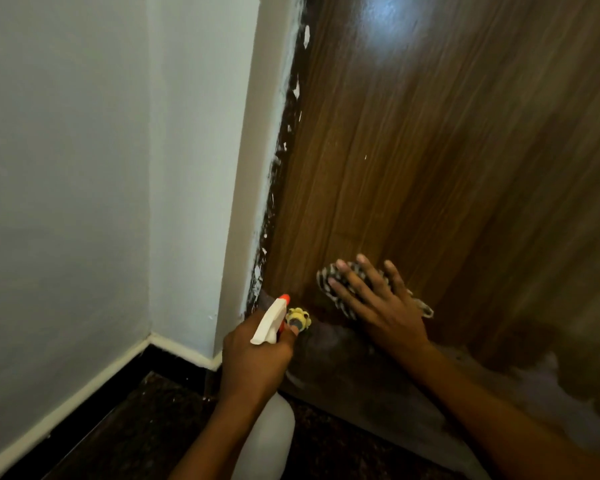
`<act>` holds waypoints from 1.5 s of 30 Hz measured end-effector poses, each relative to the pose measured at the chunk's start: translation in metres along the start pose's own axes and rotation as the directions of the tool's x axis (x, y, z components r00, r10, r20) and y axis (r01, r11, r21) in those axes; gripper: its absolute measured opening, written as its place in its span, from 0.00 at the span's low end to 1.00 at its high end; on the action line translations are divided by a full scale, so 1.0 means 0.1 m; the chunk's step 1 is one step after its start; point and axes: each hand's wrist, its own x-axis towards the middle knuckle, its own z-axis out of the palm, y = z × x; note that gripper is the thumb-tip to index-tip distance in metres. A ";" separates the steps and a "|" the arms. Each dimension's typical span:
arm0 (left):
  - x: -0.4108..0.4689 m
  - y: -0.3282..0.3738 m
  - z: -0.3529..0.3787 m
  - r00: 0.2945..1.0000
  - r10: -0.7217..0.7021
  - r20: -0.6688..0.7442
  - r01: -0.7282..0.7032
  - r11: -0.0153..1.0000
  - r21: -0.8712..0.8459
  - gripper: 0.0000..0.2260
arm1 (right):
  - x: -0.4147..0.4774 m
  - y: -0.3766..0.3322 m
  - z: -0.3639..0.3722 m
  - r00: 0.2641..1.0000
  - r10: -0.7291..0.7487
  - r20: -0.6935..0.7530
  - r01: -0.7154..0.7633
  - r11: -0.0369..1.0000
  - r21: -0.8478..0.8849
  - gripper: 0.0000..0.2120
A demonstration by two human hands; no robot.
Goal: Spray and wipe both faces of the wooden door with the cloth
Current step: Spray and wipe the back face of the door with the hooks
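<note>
**Desk:** Surroundings first?

**Operator:** On my head feed I log a pale wall (66, 168) at left and a white-painted frame (250, 168) between wall and door (430, 150). Also white skirting (84, 386) and a dark speckled floor (136, 427). White paint flecks (296, 88) dot the door's left edge. Both hands and the bottle stand before the door's lower left part.

**Desk:** Materials?

**Operator:**
- Door: glossy brown wood grain, with a dull greyish band along its bottom edge.
- Cloth (329, 282): striped and crumpled.
- Spray bottle (269, 323): white plastic head, orange nozzle tip, pale rounded body.
- Small yellow round piece (298, 318) beside the trigger. I cannot tell what it is.

**Desk:** Position and hands?

**Operator:**
- The cloth lies against the door near its bottom left corner.
- The person's right hand (378, 299) presses it, fingers straight and spread.
- The left hand (253, 355) is curled round the bottle's neck.
- The bottle's long axis runs from the person upward, nozzle toward that same corner.
</note>
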 end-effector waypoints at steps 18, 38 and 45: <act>-0.48 -0.05 0.62 0.972 0.048 0.231 -0.058 0.998 0.036 0.08 | -1.12 -0.13 0.08 0.903 0.426 0.061 -0.431 0.895 0.119 0.35; -0.64 -0.04 1.23 0.894 0.019 0.447 -0.005 0.999 -0.033 0.21 | -1.00 -0.39 0.16 0.403 0.901 0.163 -0.912 0.381 0.150 0.43; -0.76 0.16 1.50 0.895 0.011 0.446 -0.012 1.000 0.000 0.10 | -2.03 -0.55 0.38 0.227 0.930 0.290 -0.971 0.238 0.000 0.36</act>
